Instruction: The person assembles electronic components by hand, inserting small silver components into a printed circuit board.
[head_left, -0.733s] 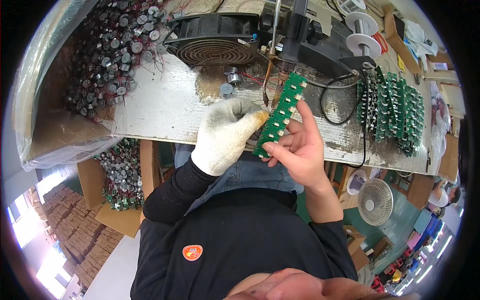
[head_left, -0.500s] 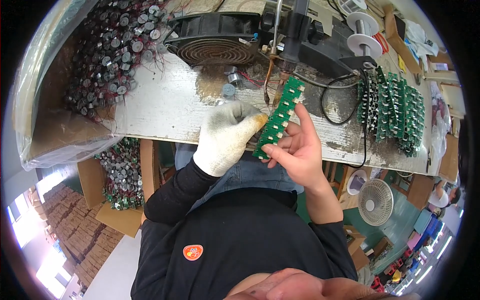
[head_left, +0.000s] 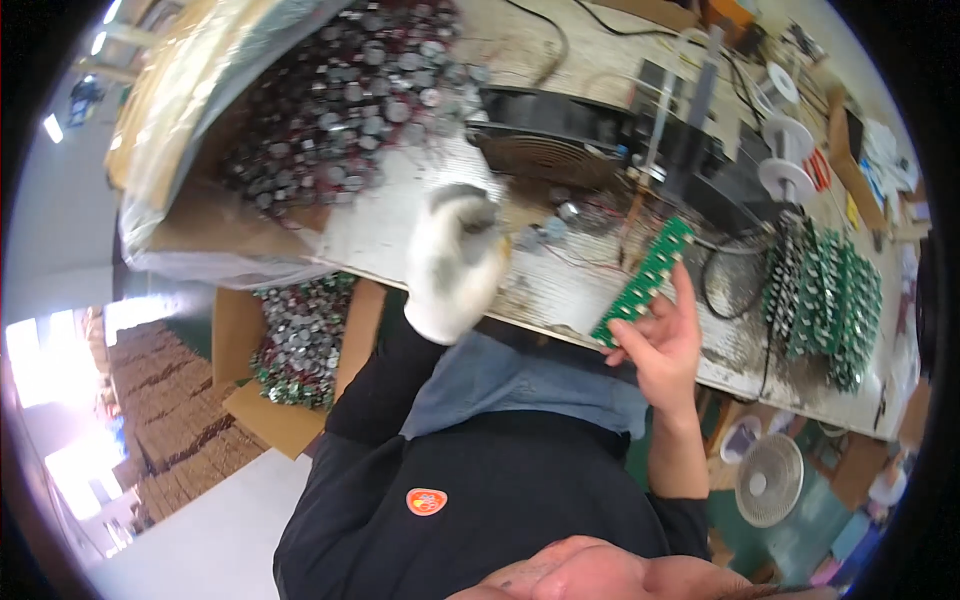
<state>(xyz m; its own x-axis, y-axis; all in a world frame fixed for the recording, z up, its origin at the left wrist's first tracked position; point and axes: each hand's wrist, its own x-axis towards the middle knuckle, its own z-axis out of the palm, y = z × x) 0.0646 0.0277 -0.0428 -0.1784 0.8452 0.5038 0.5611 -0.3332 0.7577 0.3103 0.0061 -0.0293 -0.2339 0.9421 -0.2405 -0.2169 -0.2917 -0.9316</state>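
Note:
My right hand (head_left: pixel 664 350) grips the lower end of a long green circuit board (head_left: pixel 645 282), with small white parts along it, between thumb and fingers. The board is tilted, its upper end close to the soldering iron (head_left: pixel 632 232) on its stand. My left hand (head_left: pixel 452 270), in a white glove, is over the table edge, left of the board and apart from it. Motion smears its fingers, and whether it holds anything is hidden. Beyond it lies a heap of small round silver parts (head_left: pixel 395 110) with thin red wires. A few similar loose parts (head_left: pixel 569 211) sit near the iron.
A black fan (head_left: pixel 550 155) stands behind the left hand. Solder spools (head_left: pixel 788 160) and stacked green boards (head_left: pixel 825 295) are at the right. Below the table's left edge is a cardboard box (head_left: pixel 238 335) of finished-looking parts. Plastic sheeting (head_left: pixel 165 235) hangs at the left.
My left hand has moved away from the board, leftward toward the heap of silver parts. My right hand still holds the board. The whole view has turned and shifted.

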